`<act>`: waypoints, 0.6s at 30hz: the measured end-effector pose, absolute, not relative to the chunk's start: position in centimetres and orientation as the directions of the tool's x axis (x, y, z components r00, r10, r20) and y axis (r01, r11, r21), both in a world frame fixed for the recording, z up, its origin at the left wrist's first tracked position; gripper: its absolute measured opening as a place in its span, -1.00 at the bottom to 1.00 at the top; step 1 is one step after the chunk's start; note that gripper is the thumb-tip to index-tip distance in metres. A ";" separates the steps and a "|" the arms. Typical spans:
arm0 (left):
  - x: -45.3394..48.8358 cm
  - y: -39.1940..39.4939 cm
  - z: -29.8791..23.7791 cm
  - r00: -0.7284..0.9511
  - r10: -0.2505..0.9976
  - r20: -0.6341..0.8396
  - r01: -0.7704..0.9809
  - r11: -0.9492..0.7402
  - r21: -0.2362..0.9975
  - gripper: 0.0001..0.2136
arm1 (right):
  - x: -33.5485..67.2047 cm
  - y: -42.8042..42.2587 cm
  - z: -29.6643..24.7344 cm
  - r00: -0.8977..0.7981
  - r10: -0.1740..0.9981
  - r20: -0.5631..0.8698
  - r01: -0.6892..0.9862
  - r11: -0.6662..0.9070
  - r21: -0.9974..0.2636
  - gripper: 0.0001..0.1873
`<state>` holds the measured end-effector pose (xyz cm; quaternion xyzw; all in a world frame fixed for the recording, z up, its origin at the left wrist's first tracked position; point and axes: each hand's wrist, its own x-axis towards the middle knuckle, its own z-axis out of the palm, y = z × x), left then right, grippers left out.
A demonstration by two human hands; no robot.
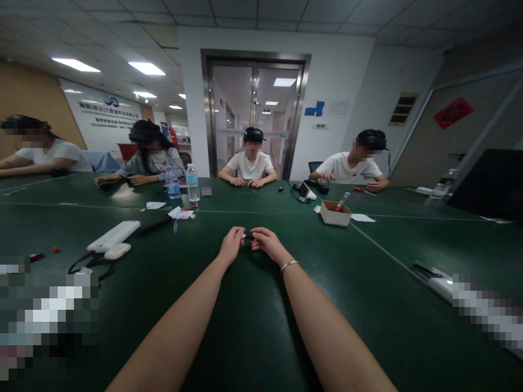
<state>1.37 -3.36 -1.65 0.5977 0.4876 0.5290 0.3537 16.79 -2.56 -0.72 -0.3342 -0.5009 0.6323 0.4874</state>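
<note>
Over the green table (pixel 249 326), my left hand (pixel 232 245) and my right hand (pixel 268 245) meet in front of me. Between their fingertips is a small black object with a shiny metal end (pixel 248 236), too small and half covered to name. The left fingers pinch it at the metal end. My right thumb and fingers close on its dark end. A silver bracelet (pixel 289 265) circles my right wrist.
An open cardboard box (pixel 335 216) sits ahead to the right, papers beside it. Two water bottles (pixel 193 184) stand ahead left, near a white power strip (pixel 114 236) with black cables. Several people wearing headsets, including one person (pixel 252 160) opposite, sit along the far side.
</note>
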 end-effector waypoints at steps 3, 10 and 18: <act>1.3 -3.3 -1.7 -0.041 0.946 0.321 0.225 -0.304 0.926 -0.75 | 16.8 -2.7 -0.6 -0.307 0.949 0.070 -0.284 -0.021 -0.959 -0.85; 1.4 -3.5 -1.5 -0.037 0.958 0.284 0.201 -0.271 0.941 -0.72 | 16.9 -2.7 -0.6 -0.327 0.941 0.090 -0.286 -0.007 -0.958 -0.83; 1.5 -3.7 -1.3 -0.026 0.965 0.260 0.208 -0.249 0.946 -0.73 | 16.9 -2.7 -0.6 -0.329 0.940 0.088 -0.274 -0.007 -0.962 -0.83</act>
